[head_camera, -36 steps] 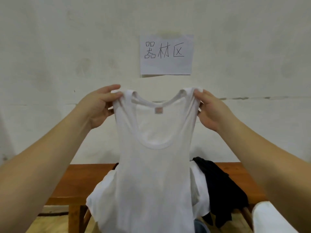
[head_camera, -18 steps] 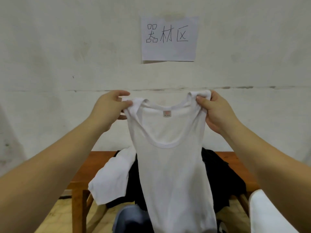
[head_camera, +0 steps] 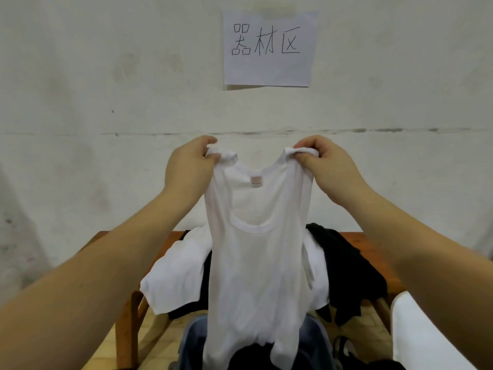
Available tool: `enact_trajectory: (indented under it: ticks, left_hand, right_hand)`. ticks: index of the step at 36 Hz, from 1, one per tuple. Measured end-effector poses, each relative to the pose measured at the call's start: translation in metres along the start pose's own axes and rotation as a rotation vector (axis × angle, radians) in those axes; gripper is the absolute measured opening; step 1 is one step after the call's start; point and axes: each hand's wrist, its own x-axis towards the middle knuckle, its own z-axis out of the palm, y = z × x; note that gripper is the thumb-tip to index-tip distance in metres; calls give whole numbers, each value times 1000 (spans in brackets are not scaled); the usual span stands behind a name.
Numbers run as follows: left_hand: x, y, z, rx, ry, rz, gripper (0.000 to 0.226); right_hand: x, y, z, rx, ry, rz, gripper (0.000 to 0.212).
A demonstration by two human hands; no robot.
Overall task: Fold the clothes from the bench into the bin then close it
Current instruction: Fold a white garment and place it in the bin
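A white tank top hangs in front of me, held up by its two shoulder straps. My left hand pinches the left strap and my right hand pinches the right strap, both at about the same height. Its hem dangles over a blue-grey bin at the bottom, with something dark inside. Behind it the wooden bench carries a white garment on the left and a black garment on the right.
A pale wall stands close behind the bench with a handwritten paper sign taped to it. A white object fills the lower right corner. Light floor shows under the bench.
My hands have come lower and closer together with the tank top. The view has tipped down, so more of the bench clothes and the bin show.
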Motion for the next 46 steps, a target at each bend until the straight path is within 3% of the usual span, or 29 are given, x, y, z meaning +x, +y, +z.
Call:
enact_trajectory:
  ticks: [3, 7, 9, 11, 14, 17, 19, 22, 25, 26, 30, 32, 34, 39, 42, 44, 46]
  left_hand:
    - [6, -11, -3, 12, -39, -75, 43]
    - [14, -20, -12, -517, -162, -520, 20]
    - [16, -26, -15, -636, -245, -668, 7]
    - [17, -36, -15, -649, -270, -710, 10]
    - [16, -48, -13, -534, -208, -639, 13]
    - [14, -52, -12, -341, -93, -455, 11]
    - [12, -48, -12, -344, -70, -354, 8]
    - [11, -32, -10, -581, -142, -307, 8]
    - [7, -11, -4, -714, -245, -275, 5]
    - [5, -5, -2, -702, -289, -249, 5]
    - [-5, 9, 6, -478, -512, -89, 42]
    - [-9, 12, 9, -347, -520, -20, 30]
    - [-12, 12, 10, -320, -494, -25, 2]
    - [-19, 4, 7, -403, -482, -88, 11]
    - [-18, -4, 3, -484, -491, -127, 10]
    - [-17, -8, 0, -498, -495, -135, 11]
    - [-17, -9, -5, -495, -481, -140, 11]
  right_hand:
    - [-1, 0, -2, -17, 29, -17, 12]
    - [0, 2, -4, 0, 49, -6, 12]
    - [1, 4, -4, 6, 60, 1, 12]
    - [0, 6, -3, 5, 63, 7, 14]
    - [0, 9, -4, -7, 68, 15, 15]
    - [1, 9, -4, -17, 72, 26, 14]
    - [2, 9, -2, -32, 66, 21, 12]
    - [3, 4, 4, -69, 21, -4, 4]
    - [4, -8, 14, -81, -21, -51, 8]
    - [5, -12, 18, -79, -34, -56, 8]
    - [9, -20, 34, 13, -110, -2, 7]
    - [10, -21, 42, 77, -144, 20, 8]
    - [7, -18, 48, 158, -183, 37, 9]
    - [-10, 8, 60, 492, -272, 66, 16]
    - [-33, 45, 77, 508, -434, 185, 39]
    - [-53, 70, 90, 311, -643, 248, 51]
    - [-72, 86, 99, 79, -845, 268, 46]
